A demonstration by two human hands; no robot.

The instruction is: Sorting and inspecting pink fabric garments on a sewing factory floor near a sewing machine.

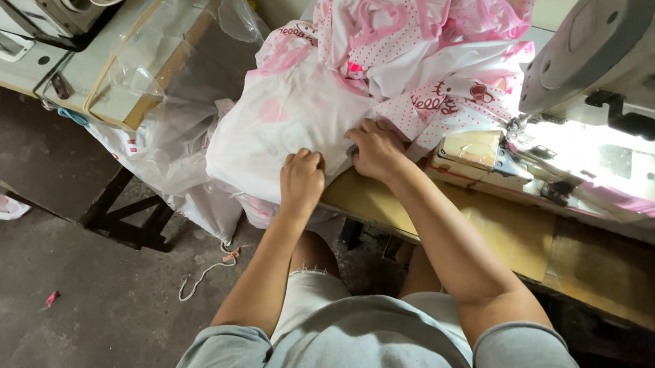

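A big heap of white and pink printed fabric pieces (398, 51) lies on the left end of a wooden sewing table (508, 235) and hangs over its edge. My left hand (302, 178) is closed on the lower edge of a white piece (278, 127) with a faint pink heart. My right hand (378, 147) presses and grips the same pile just to the right, fingers curled into the cloth. Both forearms reach forward from my lap.
A sewing machine (620, 58) with a bright lamp stands at the right, a pink strip (633, 205) beneath it. Another machine table (81, 74) with clear plastic sheeting (162, 134) sits at left. Scraps and a cord (206, 271) lie on the concrete floor.
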